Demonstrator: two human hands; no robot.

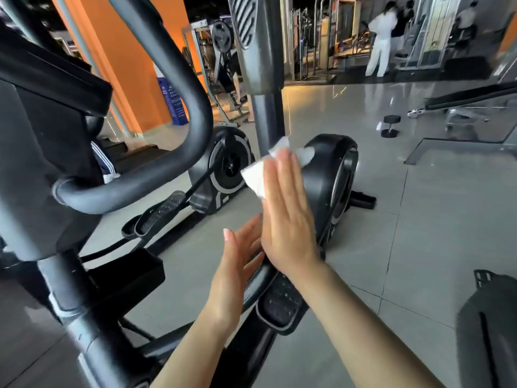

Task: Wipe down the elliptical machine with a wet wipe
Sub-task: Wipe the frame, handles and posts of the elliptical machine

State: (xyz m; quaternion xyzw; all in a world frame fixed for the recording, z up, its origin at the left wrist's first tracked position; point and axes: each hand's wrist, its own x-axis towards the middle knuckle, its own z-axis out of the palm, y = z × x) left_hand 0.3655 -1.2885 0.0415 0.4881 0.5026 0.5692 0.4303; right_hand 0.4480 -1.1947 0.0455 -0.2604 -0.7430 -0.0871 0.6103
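Right hand (285, 217), fingers straight, held the wet wipe (260, 175); left hand (237, 264) open, empty. Unpinched, the wipe could slip and fall.

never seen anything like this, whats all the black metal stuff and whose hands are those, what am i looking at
This single picture comes from a camera worn on a person's head, looking down at their own hands in a gym. The black tubes, pedals and round wheel housing belong to a black elliptical exercise machine. The right hand, fingers straight, carries a white crumpled wet wipe near the machine's grey upright post. The left hand is open and holds nothing. On the grey tiled floor behind stand a black dumbbell and a weight bench.
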